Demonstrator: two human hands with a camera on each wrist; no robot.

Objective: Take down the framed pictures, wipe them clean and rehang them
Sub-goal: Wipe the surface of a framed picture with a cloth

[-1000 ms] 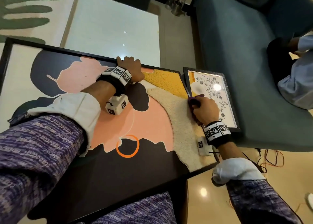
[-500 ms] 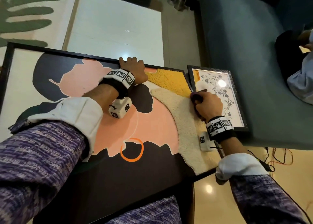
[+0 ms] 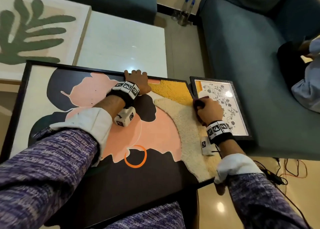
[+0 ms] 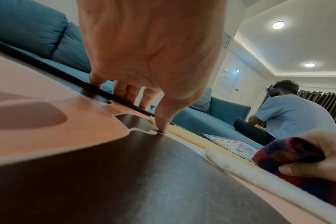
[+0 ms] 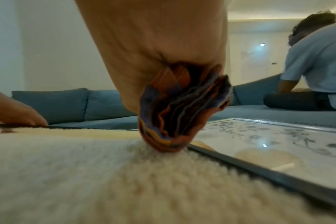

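A large black-framed abstract picture [image 3: 83, 97] in pink, dark, yellow and woolly cream lies flat across my lap. My left hand [image 3: 137, 80] grips its far edge, fingers curled over the frame [image 4: 98, 89], thumb on the face. My right hand [image 3: 208, 110] holds a bunched red, blue and orange cloth [image 5: 180, 115] and presses it on the woolly cream area near the picture's right edge. In the left wrist view the cloth [image 4: 286, 151] shows at the right. A small floral picture [image 3: 223, 105] in a dark speckled frame lies on the sofa beside that edge.
A blue sofa [image 3: 259, 55] runs along the right, with another person [image 3: 310, 83] seated on it. A white low table [image 3: 121, 45] and a leaf-pattern picture [image 3: 31, 31] lie beyond the big frame. Spray bottles [image 3: 185, 10] stand by the sofa corner. Cables [image 3: 285, 170] trail on the floor.
My right hand with the cloth has slid a little farther along the picture's right edge. The left hand has kept its grip on the far edge.
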